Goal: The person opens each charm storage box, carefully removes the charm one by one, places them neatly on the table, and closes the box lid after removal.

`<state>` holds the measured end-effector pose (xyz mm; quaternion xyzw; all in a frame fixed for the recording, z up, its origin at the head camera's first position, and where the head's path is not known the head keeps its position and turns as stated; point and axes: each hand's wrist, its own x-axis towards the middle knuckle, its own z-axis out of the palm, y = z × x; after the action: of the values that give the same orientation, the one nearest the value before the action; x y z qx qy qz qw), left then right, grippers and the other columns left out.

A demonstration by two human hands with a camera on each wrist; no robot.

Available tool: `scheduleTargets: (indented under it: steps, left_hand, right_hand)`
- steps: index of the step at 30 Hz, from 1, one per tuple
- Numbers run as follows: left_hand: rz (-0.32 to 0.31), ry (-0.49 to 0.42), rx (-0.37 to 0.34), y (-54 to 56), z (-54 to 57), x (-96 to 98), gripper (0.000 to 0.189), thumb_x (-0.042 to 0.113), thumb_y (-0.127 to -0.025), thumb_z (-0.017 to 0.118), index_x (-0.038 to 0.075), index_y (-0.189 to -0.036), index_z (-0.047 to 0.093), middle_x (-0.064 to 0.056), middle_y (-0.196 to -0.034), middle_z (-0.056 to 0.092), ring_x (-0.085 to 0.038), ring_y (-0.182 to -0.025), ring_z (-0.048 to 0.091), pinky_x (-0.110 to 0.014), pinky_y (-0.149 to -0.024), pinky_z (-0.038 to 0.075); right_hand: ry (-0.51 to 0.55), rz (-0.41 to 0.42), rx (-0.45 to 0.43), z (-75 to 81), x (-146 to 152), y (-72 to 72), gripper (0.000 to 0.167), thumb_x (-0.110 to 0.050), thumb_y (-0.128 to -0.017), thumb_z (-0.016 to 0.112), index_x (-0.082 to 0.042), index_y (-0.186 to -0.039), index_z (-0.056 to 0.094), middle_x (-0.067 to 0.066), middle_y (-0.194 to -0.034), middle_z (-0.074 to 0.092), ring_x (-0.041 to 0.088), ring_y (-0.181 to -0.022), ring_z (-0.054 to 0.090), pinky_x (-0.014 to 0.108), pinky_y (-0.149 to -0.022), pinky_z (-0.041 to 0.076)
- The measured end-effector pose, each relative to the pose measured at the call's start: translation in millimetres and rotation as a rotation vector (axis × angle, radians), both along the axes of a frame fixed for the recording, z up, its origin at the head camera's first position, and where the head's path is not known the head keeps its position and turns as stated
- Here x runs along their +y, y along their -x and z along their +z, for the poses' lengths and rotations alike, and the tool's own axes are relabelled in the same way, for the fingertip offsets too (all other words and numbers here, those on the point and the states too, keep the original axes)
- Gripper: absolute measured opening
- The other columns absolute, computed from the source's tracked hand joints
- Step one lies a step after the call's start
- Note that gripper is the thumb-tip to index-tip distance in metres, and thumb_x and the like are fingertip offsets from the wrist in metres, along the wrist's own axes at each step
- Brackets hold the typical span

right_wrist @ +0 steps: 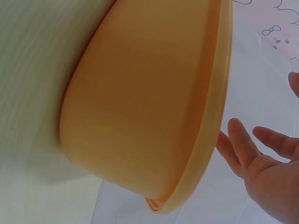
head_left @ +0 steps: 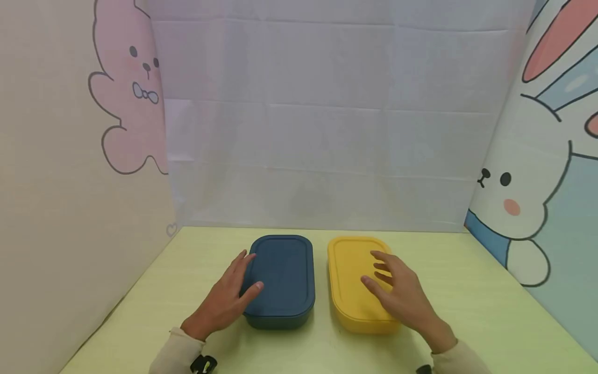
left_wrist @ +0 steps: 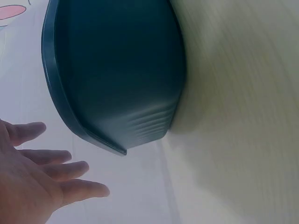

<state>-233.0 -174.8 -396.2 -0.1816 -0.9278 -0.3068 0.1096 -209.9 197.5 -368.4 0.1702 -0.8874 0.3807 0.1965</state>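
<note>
Two lidded rectangular boxes with rounded corners stand side by side on the table, a dark blue box (head_left: 282,275) on the left and a yellow box (head_left: 352,280) on the right. Over the left edge of the blue box hovers my left hand (head_left: 224,296), fingers spread and holding nothing. In the left wrist view this hand (left_wrist: 37,182) is apart from the blue box's wall (left_wrist: 121,79). My right hand (head_left: 404,291) is above the right side of the yellow box, fingers loosely bent around nothing. The right wrist view shows the yellow box's side (right_wrist: 140,98) near the fingers; contact cannot be made out.
A pale yellow-green table (head_left: 472,301) carries both boxes, with a narrow gap between them. Behind it hangs a creased white cloth (head_left: 327,130). Side walls bear a pink cartoon animal (head_left: 131,104) on the left and a white rabbit (head_left: 518,171) on the right.
</note>
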Motion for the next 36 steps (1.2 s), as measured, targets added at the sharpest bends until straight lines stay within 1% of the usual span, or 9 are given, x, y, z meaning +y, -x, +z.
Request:
scheduleTargets:
  steps: [6,11,15,19,22,26,29,33,36]
  left_hand:
    - [0.015,0.020,-0.034,-1.0,0.4,-1.3,0.073,0.046,-0.102,0.052,0.010,-0.159,0.027,-0.019,-0.167,0.020,-0.044,-0.150,0.032,-0.068,-0.114,0.034]
    - [0.024,0.027,-0.059,-1.2,0.0,-0.2,0.074,0.046,-0.102,0.052,0.009,-0.159,0.026,-0.020,-0.167,0.020,-0.045,-0.150,0.031,-0.068,-0.115,0.032]
    - [0.025,0.033,-0.056,-1.2,-1.0,0.0,0.075,0.048,-0.102,0.052,0.008,-0.159,0.026,-0.021,-0.167,0.021,-0.045,-0.150,0.031,-0.068,-0.115,0.033]
    - [0.028,0.035,-0.052,-1.5,-1.9,-0.2,0.075,0.050,-0.102,0.051,0.007,-0.159,0.027,-0.022,-0.166,0.021,-0.045,-0.150,0.032,-0.067,-0.115,0.033]
    - [0.021,0.027,-0.063,-1.6,-2.1,0.6,0.075,0.050,-0.102,0.050,0.007,-0.159,0.026,-0.022,-0.167,0.020,-0.045,-0.150,0.031,-0.067,-0.115,0.032]
    - [0.006,-0.014,-0.089,-1.4,-0.7,3.5,0.073,0.047,-0.103,0.049,0.006,-0.159,0.025,-0.022,-0.167,0.019,-0.046,-0.152,0.027,-0.068,-0.117,0.029]
    - [0.013,-0.039,-0.101,-1.0,-0.4,4.3,0.072,0.045,-0.104,0.049,0.006,-0.159,0.025,-0.023,-0.166,0.020,-0.046,-0.152,0.024,-0.068,-0.119,0.026]
    - [0.029,-0.045,-0.114,-1.3,-1.7,2.9,0.071,0.043,-0.104,0.049,0.005,-0.159,0.025,-0.023,-0.166,0.020,-0.046,-0.153,0.023,-0.067,-0.120,0.025]
    - [0.023,-0.044,-0.123,-0.6,-3.1,2.0,0.071,0.043,-0.104,0.049,0.004,-0.159,0.025,-0.023,-0.166,0.020,-0.046,-0.153,0.022,-0.067,-0.121,0.024]
  right_hand:
    - [0.025,0.034,-0.018,-2.5,-6,2.3,0.054,-0.022,-0.094,0.072,0.001,-0.139,0.052,0.022,-0.140,0.057,0.039,-0.116,0.067,0.039,-0.090,0.061]
    - [0.075,0.065,-0.062,1.1,-12,2.1,0.052,-0.021,-0.095,0.071,0.000,-0.139,0.052,0.020,-0.140,0.058,0.037,-0.117,0.067,0.036,-0.091,0.061]
    - [0.110,0.079,-0.099,4.5,-19,2.2,0.051,-0.020,-0.095,0.070,-0.002,-0.139,0.053,0.019,-0.139,0.059,0.036,-0.117,0.067,0.035,-0.092,0.060]
    - [0.117,0.095,-0.136,4.2,-26,3.4,0.051,-0.019,-0.095,0.070,-0.002,-0.140,0.052,0.020,-0.139,0.060,0.035,-0.117,0.067,0.035,-0.093,0.060]
    - [0.118,0.096,-0.155,2.9,-30,4.4,0.051,-0.018,-0.094,0.071,-0.001,-0.140,0.053,0.021,-0.139,0.060,0.035,-0.116,0.067,0.035,-0.093,0.060]
    - [0.132,0.094,-0.178,1.9,-36,4.4,0.050,-0.015,-0.093,0.071,0.001,-0.138,0.054,0.022,-0.139,0.059,0.035,-0.115,0.067,0.034,-0.093,0.060]
    - [0.143,0.106,-0.195,2.1,-41,3.7,0.049,-0.014,-0.093,0.071,0.003,-0.137,0.055,0.022,-0.138,0.059,0.034,-0.114,0.068,0.034,-0.093,0.060]
    - [0.140,0.112,-0.206,3.4,-50,3.7,0.049,-0.016,-0.093,0.071,0.003,-0.136,0.056,0.022,-0.133,0.062,0.029,-0.110,0.071,0.035,-0.091,0.061]
    - [0.137,0.109,-0.219,4.8,-57,5.1,0.049,-0.017,-0.093,0.072,0.003,-0.135,0.057,0.021,-0.129,0.063,0.026,-0.107,0.072,0.036,-0.091,0.061]
